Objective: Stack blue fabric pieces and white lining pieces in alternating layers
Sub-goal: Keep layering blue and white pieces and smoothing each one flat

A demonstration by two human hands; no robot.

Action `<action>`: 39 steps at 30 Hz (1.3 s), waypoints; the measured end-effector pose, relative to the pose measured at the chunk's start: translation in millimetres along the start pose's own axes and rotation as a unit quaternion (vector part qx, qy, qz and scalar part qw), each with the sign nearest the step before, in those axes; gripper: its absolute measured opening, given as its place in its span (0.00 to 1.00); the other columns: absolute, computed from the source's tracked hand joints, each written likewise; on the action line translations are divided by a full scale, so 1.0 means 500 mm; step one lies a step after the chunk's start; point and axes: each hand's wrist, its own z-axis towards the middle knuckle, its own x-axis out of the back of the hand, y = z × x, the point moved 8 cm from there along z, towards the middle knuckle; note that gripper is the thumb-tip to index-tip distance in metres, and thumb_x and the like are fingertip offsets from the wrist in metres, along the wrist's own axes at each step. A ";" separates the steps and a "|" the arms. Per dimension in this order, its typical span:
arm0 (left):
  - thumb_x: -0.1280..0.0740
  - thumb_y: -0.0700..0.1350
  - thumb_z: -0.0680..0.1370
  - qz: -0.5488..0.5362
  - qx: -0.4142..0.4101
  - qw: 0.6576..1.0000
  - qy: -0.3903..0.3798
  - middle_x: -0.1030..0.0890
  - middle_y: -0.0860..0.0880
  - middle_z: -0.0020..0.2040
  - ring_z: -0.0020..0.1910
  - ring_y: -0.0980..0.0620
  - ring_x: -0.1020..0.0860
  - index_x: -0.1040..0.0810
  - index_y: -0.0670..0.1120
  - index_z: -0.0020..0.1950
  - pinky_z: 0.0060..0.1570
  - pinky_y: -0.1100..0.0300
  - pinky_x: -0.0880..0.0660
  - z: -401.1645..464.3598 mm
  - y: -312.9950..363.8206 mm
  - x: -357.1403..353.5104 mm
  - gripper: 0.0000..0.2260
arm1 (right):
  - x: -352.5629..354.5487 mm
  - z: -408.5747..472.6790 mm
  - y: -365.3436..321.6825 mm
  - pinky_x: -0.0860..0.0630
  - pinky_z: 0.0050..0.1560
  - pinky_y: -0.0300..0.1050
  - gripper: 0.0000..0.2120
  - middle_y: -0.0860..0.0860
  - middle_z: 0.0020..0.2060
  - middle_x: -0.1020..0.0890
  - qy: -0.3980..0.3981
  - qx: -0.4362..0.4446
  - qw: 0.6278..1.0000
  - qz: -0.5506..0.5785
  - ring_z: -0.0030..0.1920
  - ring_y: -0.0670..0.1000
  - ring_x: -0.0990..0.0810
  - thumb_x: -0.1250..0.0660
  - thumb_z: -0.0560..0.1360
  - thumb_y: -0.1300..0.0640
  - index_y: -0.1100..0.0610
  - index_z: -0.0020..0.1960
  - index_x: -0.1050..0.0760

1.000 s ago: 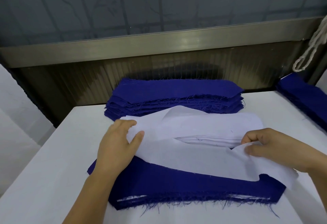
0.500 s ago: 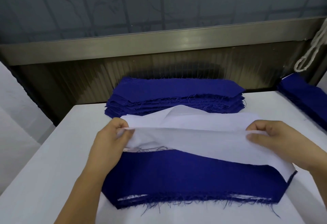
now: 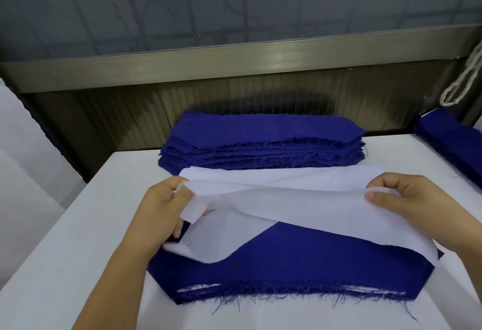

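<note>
I am partway through laying a white lining piece (image 3: 300,207) onto the near stack (image 3: 300,275), whose top layer is blue. My left hand (image 3: 156,215) pinches the piece's left end, fingers curled round a folded-over flap, and my right hand (image 3: 407,196) pinches its right end between thumb and fingertips. The lining hangs slack between them, its right part draped on the blue cloth, its left part lifted and creased.

Next I judge the flap must be shaken flat and the piece lowered so its angled corners match the blue outline beneath. It is thin and limp, so it will likely wrinkle unless kept taut.

The blue cloth is a heavier weave, cut as a long strip with clipped corners, its near edge frayed into loose threads. Slivers of white show at that edge, probably earlier lining layers. The white supply pile (image 3: 260,175) sits just behind my hands, and a thick blue pile (image 3: 263,142) lies at the bench (image 3: 78,225) far edge. More blue cloth (image 3: 448,136) lies at the far right corner
</note>
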 end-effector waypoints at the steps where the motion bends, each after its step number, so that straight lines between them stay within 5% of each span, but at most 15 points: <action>1: 0.42 0.53 0.82 -0.045 0.016 0.999 -0.020 0.16 0.49 0.36 0.22 0.53 0.32 0.20 0.54 0.41 0.23 0.64 0.30 -0.001 -0.006 -0.006 0.14 | -0.001 0.000 0.000 0.23 0.40 0.42 0.07 0.45 0.37 0.16 0.002 0.003 1.000 -0.008 0.36 0.44 0.18 0.30 0.75 0.54 0.45 0.40 0.19; 4: 0.43 0.59 0.80 -0.153 0.102 0.981 -0.060 0.15 0.43 0.41 0.23 0.52 0.33 0.17 0.50 0.46 0.23 0.63 0.31 -0.004 -0.025 -0.025 0.19 | -0.003 0.002 -0.002 0.26 0.43 0.41 0.06 0.44 0.38 0.16 0.010 0.009 1.000 -0.013 0.38 0.42 0.19 0.30 0.75 0.53 0.44 0.40 0.19; 7: 0.36 0.56 0.77 -0.194 0.124 0.972 -0.037 0.16 0.47 0.40 0.28 0.49 0.22 0.16 0.51 0.45 0.27 0.62 0.26 -0.001 -0.031 -0.020 0.12 | -0.001 0.002 -0.005 0.24 0.42 0.38 0.06 0.44 0.39 0.16 0.009 0.017 1.000 -0.007 0.38 0.43 0.18 0.31 0.75 0.53 0.45 0.41 0.19; 10: 0.26 0.56 0.69 -0.039 0.038 0.989 -0.137 0.18 0.51 0.42 0.34 0.55 0.22 0.17 0.55 0.47 0.33 0.66 0.25 -0.009 -0.008 -0.031 0.10 | -0.002 0.003 0.000 0.23 0.44 0.41 0.05 0.46 0.39 0.16 -0.006 0.016 1.000 -0.010 0.39 0.45 0.18 0.30 0.75 0.52 0.46 0.41 0.19; 13: 0.23 0.59 0.62 0.201 0.003 0.954 -0.223 0.22 0.61 0.45 0.37 0.62 0.26 0.21 0.62 0.48 0.38 0.72 0.28 -0.028 -0.021 -0.060 0.18 | -0.006 0.002 0.005 0.23 0.48 0.43 0.04 0.46 0.41 0.15 -0.031 0.009 0.999 -0.004 0.41 0.47 0.17 0.31 0.75 0.52 0.48 0.43 0.18; 18: 0.25 0.48 0.70 0.208 -0.004 0.956 -0.206 0.22 0.60 0.38 0.34 0.64 0.27 0.20 0.57 0.40 0.36 0.71 0.30 -0.024 -0.021 -0.074 0.06 | -0.040 -0.014 -0.018 0.23 0.44 0.31 0.08 0.47 0.46 0.15 -0.128 0.028 0.990 0.055 0.44 0.46 0.16 0.32 0.73 0.49 0.49 0.48 0.16; 23: 0.28 0.45 0.73 0.222 -0.070 0.970 -0.064 0.22 0.57 0.39 0.40 0.61 0.25 0.21 0.57 0.38 0.38 0.67 0.30 0.014 0.011 -0.049 0.07 | -0.073 -0.034 -0.047 0.25 0.49 0.32 0.09 0.49 0.44 0.15 -0.193 0.066 0.975 0.089 0.46 0.46 0.17 0.32 0.71 0.51 0.52 0.47 0.15; 28: 0.27 0.42 0.73 0.324 -0.178 0.915 0.158 0.21 0.50 0.43 0.43 0.49 0.26 0.17 0.49 0.46 0.45 0.54 0.28 0.068 0.081 -0.037 0.04 | -0.101 -0.045 -0.061 0.24 0.49 0.35 0.06 0.53 0.44 0.15 -0.229 0.067 0.964 0.115 0.44 0.48 0.17 0.32 0.75 0.61 0.56 0.46 0.15; 32: 0.33 0.35 0.74 0.411 -0.107 0.885 0.190 0.24 0.45 0.61 0.63 0.43 0.30 0.22 0.46 0.62 0.65 0.48 0.38 0.099 0.077 -0.065 0.18 | -0.119 -0.037 -0.063 0.26 0.51 0.33 0.11 0.51 0.44 0.15 -0.152 0.072 0.979 0.119 0.46 0.45 0.18 0.32 0.75 0.65 0.52 0.43 0.15; 34: 0.35 0.28 0.70 0.374 -0.185 0.885 0.204 0.24 0.43 0.62 0.65 0.41 0.30 0.20 0.42 0.60 0.66 0.45 0.37 0.082 0.116 -0.087 0.21 | -0.128 -0.036 -0.064 0.26 0.54 0.33 0.11 0.48 0.45 0.15 -0.133 0.073 0.982 0.116 0.48 0.44 0.18 0.32 0.76 0.64 0.51 0.43 0.16; 36: 0.36 0.26 0.69 0.266 -0.290 0.910 0.130 0.25 0.47 0.64 0.67 0.47 0.30 0.21 0.44 0.61 0.68 0.52 0.36 0.055 0.161 -0.131 0.23 | -0.136 -0.037 -0.063 0.26 0.56 0.35 0.11 0.46 0.46 0.15 -0.120 0.079 0.984 0.107 0.50 0.44 0.18 0.33 0.77 0.63 0.49 0.44 0.16; 39: 0.36 0.36 0.73 0.132 -0.286 0.937 -0.151 0.38 0.62 0.73 0.73 0.65 0.46 0.34 0.56 0.72 0.72 0.67 0.50 0.023 0.183 -0.237 0.30 | -0.136 -0.044 -0.075 0.27 0.52 0.30 0.14 0.44 0.45 0.15 -0.103 0.097 0.985 0.101 0.49 0.42 0.18 0.34 0.78 0.62 0.44 0.44 0.17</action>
